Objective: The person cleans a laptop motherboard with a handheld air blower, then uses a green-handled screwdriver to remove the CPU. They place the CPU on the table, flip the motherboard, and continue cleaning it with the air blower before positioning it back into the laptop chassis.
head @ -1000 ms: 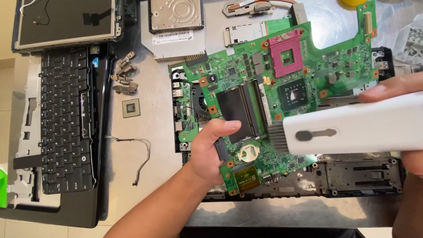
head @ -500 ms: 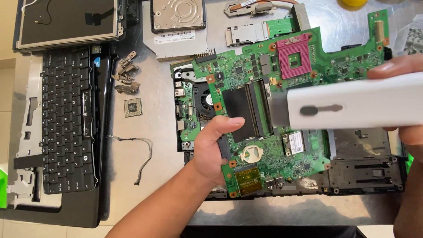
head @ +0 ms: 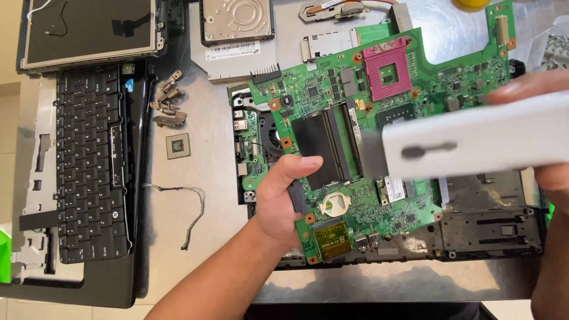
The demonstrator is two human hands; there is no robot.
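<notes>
Motherboard [head: 379,148] partly behind blurred white brush [head: 474,142]

Bright, even overhead light; glare on bare metal tabletop [head: 450,35]; white plastic brush handle [head: 474,142] motion-blurred, green circuit board [head: 355,178] sharp.

Both hands [head: 281,198] [head: 542,130] closed, gripping.

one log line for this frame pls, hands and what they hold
left hand: grips green motherboard at its edge | right hand: holds white brush, bristles on board | base: black laptop shell beneath
</notes>
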